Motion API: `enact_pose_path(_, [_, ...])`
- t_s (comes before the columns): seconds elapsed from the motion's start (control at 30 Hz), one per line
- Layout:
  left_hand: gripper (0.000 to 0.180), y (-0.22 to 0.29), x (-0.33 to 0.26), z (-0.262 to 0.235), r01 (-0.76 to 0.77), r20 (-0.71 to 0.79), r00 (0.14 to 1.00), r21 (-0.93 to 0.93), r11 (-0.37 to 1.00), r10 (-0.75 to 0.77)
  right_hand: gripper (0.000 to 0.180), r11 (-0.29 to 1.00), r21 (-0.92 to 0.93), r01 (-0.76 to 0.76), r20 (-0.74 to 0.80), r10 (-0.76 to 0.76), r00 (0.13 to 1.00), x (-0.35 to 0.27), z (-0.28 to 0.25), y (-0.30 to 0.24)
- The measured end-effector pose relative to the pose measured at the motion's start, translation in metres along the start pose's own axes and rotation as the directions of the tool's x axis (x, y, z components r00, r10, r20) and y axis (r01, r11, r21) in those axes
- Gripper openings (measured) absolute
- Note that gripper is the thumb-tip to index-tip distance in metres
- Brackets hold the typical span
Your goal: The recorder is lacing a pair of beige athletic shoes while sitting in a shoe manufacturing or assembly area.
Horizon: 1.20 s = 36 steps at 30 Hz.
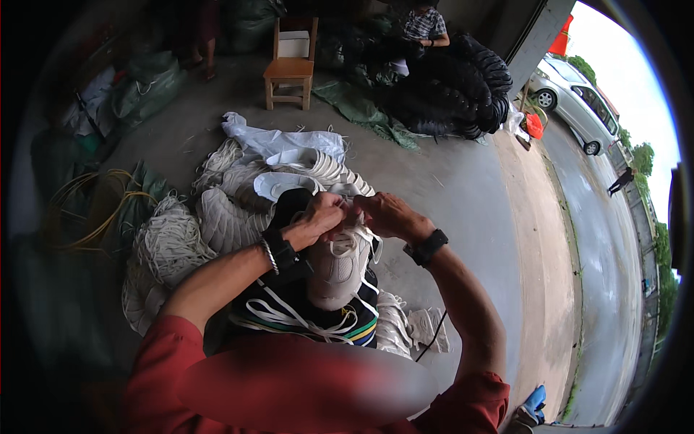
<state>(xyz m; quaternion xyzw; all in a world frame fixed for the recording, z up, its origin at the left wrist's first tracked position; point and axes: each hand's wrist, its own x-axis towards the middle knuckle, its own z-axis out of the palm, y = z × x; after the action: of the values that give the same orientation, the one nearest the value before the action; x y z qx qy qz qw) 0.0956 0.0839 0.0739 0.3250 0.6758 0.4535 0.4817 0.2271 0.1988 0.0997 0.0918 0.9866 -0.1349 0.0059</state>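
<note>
Over your lap, both hands meet at the top of a pale shoe (340,264): your left hand (322,217) and right hand (387,215) are curled, fingertips pinching its white lace (354,233). Forearms angle inward, each wrist banded. Your fingers hide the knot itself; white soles (231,217) are piled on the floor beyond.

Not much packaging around me honestly: a crumpled white plastic sack (278,141) on the floor past the white piles, plus bulging dark green bags (148,87) off left. No labels, signs or screens.
</note>
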Motion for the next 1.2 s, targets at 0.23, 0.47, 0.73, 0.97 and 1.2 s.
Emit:
enact_pose_path(0.23, [0.015,-0.002,0.021,0.000,-0.091,0.150,0.987,0.187,0.978,0.063,0.024,0.986,0.166,0.027,-0.055,-0.018,0.998,-0.005,0.001,0.002])
enact_pose_path(0.47, [0.009,0.003,0.025,-0.005,-0.073,0.333,0.943,0.231,0.970,-0.009,0.021,0.995,0.097,-0.020,-0.109,0.031,0.994,-0.007,0.013,0.005])
enact_pose_path(0.73, [0.008,-0.054,0.035,-0.050,-0.581,0.010,0.780,0.383,0.718,0.626,0.014,0.965,0.261,0.021,-0.139,0.016,0.990,-0.005,0.013,0.002])
enact_pose_path(0.97, [0.012,-0.066,-0.056,-0.181,0.131,-0.335,0.941,0.249,0.960,-0.041,0.015,0.837,0.535,-0.116,-0.224,0.273,0.936,0.009,0.005,-0.012])
enact_pose_path(1.2, [0.011,-0.023,-0.090,-0.165,0.063,0.138,0.989,-0.690,0.721,0.046,0.027,0.888,0.196,0.415,-0.461,-0.290,0.839,0.029,0.036,-0.107])
